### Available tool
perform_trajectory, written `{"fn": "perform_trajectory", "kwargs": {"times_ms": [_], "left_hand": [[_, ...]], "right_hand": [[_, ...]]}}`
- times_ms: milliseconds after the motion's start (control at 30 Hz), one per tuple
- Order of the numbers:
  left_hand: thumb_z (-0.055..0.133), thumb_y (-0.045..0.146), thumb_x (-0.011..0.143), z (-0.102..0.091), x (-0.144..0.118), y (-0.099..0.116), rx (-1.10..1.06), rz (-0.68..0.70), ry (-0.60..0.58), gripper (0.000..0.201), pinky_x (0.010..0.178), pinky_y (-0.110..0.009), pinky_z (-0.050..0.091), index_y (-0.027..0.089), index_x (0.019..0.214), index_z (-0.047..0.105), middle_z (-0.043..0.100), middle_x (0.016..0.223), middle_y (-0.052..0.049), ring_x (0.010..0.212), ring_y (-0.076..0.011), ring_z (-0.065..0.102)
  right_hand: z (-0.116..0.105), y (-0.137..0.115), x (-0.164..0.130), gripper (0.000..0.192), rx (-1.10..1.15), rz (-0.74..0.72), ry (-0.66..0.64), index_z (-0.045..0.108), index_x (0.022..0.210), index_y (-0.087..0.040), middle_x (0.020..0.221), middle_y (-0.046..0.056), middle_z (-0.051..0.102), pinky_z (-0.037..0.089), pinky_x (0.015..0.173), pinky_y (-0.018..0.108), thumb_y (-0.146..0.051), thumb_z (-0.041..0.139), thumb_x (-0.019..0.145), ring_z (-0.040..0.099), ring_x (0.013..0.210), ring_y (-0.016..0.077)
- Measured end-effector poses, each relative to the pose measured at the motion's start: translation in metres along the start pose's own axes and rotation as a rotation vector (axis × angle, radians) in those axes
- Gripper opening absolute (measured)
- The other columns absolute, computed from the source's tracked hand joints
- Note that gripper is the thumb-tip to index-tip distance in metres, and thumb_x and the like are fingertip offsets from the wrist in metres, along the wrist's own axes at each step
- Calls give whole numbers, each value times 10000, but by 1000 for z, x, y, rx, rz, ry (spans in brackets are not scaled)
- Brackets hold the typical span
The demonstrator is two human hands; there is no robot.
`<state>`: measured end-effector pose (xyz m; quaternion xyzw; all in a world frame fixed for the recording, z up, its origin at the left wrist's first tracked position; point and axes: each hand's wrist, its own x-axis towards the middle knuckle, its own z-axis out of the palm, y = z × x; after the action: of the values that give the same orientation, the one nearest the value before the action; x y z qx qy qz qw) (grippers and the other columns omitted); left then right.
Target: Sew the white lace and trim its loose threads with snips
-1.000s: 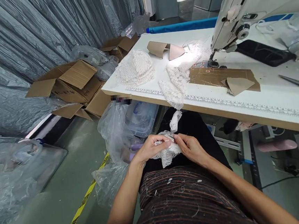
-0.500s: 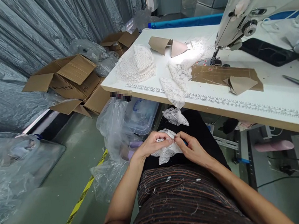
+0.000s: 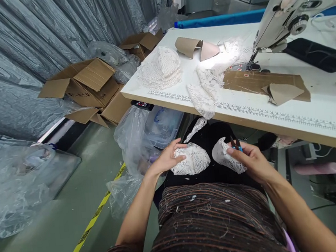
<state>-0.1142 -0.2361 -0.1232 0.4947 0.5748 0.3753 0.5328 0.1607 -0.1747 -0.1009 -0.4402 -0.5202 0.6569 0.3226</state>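
Note:
Over my lap, my left hand (image 3: 170, 156) grips the near-left side of a white lace piece (image 3: 193, 161), which bulges like a cup. My right hand (image 3: 251, 160) pinches a second, smaller-looking white lace piece (image 3: 227, 156) between thumb and fingers. Blue-handled thread snips (image 3: 236, 145) are held in the same hand, dark blades pointing up. A gap of dark trouser cloth separates the two pieces. Beyond them, a narrow lace strip (image 3: 196, 128) lies across my leg below the table edge.
A white sewing table (image 3: 159, 97) with a printed ruler edge stands ahead. On it are a lace stack (image 3: 161, 69), draped lace (image 3: 205, 95), brown card (image 3: 270, 83) and a sewing machine (image 3: 276, 18). Cardboard boxes (image 3: 85, 86) and plastic bags (image 3: 131, 141) sit on the left.
My hands were together on the lace; now they are apart, each with a lace piece. My right hand moved right, and the snips show more plainly. The view shifted slightly.

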Motion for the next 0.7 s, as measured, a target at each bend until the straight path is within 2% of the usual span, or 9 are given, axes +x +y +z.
{"fn": "perform_trajectory", "kwargs": {"times_ms": [100, 200, 267, 367, 467, 633, 700], "left_hand": [[740, 229, 755, 2, -6, 21, -184, 37, -74, 709, 695, -224, 438, 157, 1376, 405, 669, 1116, -125, 865, -143, 583], [754, 264, 755, 9, -12, 45, -234, 31, -109, 626, 670, -212, 449, 153, 1312, 491, 684, 991, -87, 793, -127, 605], [745, 276, 767, 15, -14, 56, -202, 19, -102, 495, 661, -212, 453, 139, 1212, 578, 684, 941, -72, 743, -114, 606], [738, 275, 770, 23, -13, 62, -132, 65, -54, 298, 704, -228, 472, 127, 1019, 666, 692, 969, -82, 804, -140, 623], [727, 271, 772, 26, -12, 61, -63, 148, -12, 229, 744, -249, 484, 130, 949, 688, 700, 985, -87, 873, -171, 626], [680, 283, 805, 23, -15, 65, 200, 219, 12, 148, 702, -246, 465, 149, 852, 717, 671, 809, -42, 766, -149, 602], [685, 292, 802, 20, -17, 68, 276, 274, 29, 136, 726, -260, 468, 160, 810, 717, 644, 820, -39, 771, -147, 597]], "right_hand": [[11, 0, 13, 331, -65, -105, 92, 692, 820, -183, 706, 6, 587, 379, 557, 263, -497, 736, 726, 472, 597, 131], [36, 3, 26, 358, -94, -191, 133, 684, 811, -180, 695, 0, 584, 377, 554, 261, -521, 728, 711, 463, 597, 130], [53, 6, 30, 371, -77, -194, 88, 685, 809, -177, 663, -8, 569, 362, 526, 252, -535, 716, 715, 443, 571, 122], [69, 7, 29, 359, -59, -197, -29, 692, 798, -176, 653, -8, 569, 362, 519, 247, -529, 700, 735, 445, 564, 119], [71, 5, 25, 322, -75, -232, -68, 696, 803, -179, 681, -2, 593, 381, 547, 249, -498, 688, 759, 476, 598, 128], [64, -2, 22, 252, -148, -283, -95, 704, 831, -174, 724, 3, 616, 404, 595, 245, -415, 631, 835, 496, 637, 131], [63, -4, 20, 230, -170, -301, -141, 709, 846, -170, 719, -2, 612, 402, 599, 240, -382, 620, 849, 490, 634, 126]]}}
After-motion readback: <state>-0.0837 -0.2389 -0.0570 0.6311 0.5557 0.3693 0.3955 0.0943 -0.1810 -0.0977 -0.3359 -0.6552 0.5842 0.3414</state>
